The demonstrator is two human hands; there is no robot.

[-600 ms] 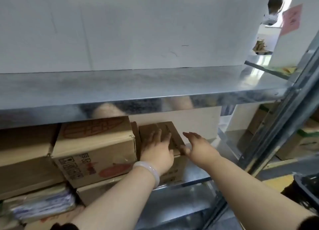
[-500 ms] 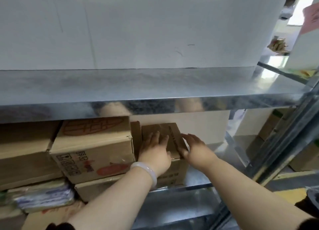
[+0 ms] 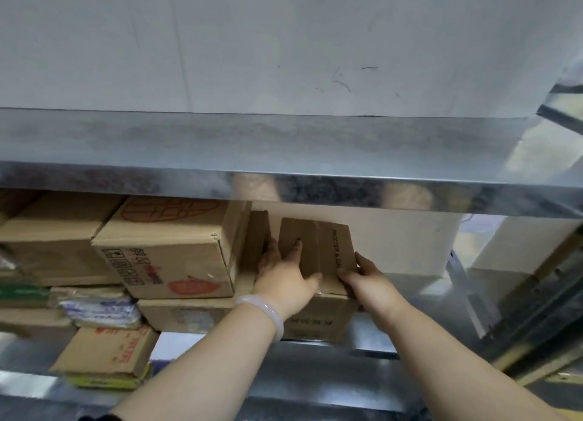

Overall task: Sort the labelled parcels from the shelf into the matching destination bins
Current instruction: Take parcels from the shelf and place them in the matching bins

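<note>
Head view: at the far left edge a stack of plain brown cardboard boxes (image 3: 47,247) is blurred and cut off by the frame, and the print on the plastic-wrapped bundle (image 3: 101,307) wedged under it cannot be read. Next right, a large brown cardboard box with red print (image 3: 164,247) sits on a flatter carton (image 3: 189,313), with a small tan box with red characters (image 3: 107,351) lower down. The left hand (image 3: 284,278), a pale bangle (image 3: 262,313) on its wrist, grips the small brown cardboard parcel (image 3: 328,250), which stands on the lower grey metal shelf (image 3: 372,335) just right of the large box. Its forefinger lies along the top and its thumb across the front edge; the other fingers are spread into the gap at the parcel's left side, tips hidden. The right hand (image 3: 369,281) holds the parcel's right front corner — thumb on top, fingers curled round the side, mostly out of sight. The lid's black lettering is only partly legible. Far right, a dark metal upright (image 3: 536,310) is blurred.
</note>
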